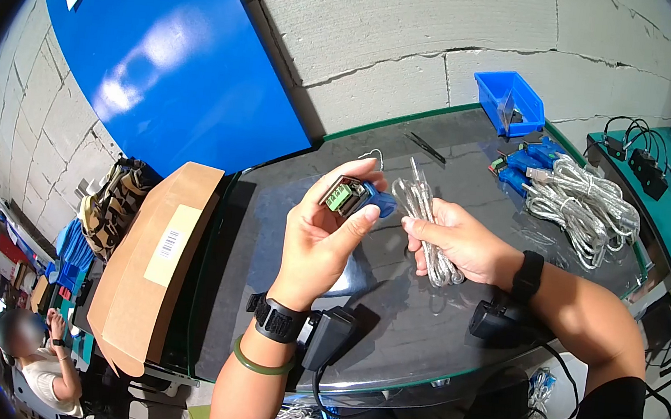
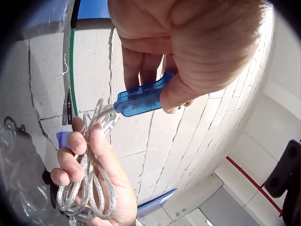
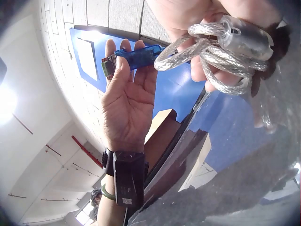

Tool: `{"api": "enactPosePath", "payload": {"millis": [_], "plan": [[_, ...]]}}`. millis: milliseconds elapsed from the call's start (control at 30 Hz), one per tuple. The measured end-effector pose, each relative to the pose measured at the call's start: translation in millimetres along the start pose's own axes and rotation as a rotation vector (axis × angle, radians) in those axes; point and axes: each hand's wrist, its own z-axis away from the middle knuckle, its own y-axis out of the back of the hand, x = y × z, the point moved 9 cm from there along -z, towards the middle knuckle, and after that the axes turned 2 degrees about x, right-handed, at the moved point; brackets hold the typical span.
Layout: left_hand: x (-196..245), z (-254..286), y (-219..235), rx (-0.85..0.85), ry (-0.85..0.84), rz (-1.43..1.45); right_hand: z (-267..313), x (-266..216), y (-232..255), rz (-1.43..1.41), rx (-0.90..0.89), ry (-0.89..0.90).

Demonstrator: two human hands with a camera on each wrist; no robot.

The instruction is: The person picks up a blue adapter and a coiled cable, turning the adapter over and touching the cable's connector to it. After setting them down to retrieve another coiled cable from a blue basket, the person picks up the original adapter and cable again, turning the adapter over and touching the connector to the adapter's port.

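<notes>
My left hand (image 1: 320,237) pinches a translucent blue adapter (image 2: 141,98) between thumb and fingers. The adapter's end with a green terminal block (image 1: 340,198) faces up and toward me in the head view. A silvery, clear-jacketed cable (image 2: 101,183) runs from the adapter's other end. My right hand (image 1: 464,245) grips this cable, which is folded into a loose bundle of loops. Beside the right palm, a clear cylinder (image 3: 244,40) on the cable shows in the right wrist view. Both hands are raised over the dark table, the adapter left of the cable bundle.
Several blue adapters (image 1: 513,178) with coiled silvery cables (image 1: 588,205) lie at the table's right. A blue bin (image 1: 499,83) stands at the back corner, near black tweezers (image 1: 425,147). A cardboard box (image 1: 129,277) is at the left. Another person (image 1: 44,367) sits farther off at lower left.
</notes>
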Motion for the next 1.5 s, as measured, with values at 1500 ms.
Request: {"api": "enactPosePath", "payload": {"millis": [1500], "plan": [[-7.9,-1.6,10.6,0.083,0.012,-0.031,-1.2,1.9,-0.3,-0.018,-0.015,-0.002]]}}
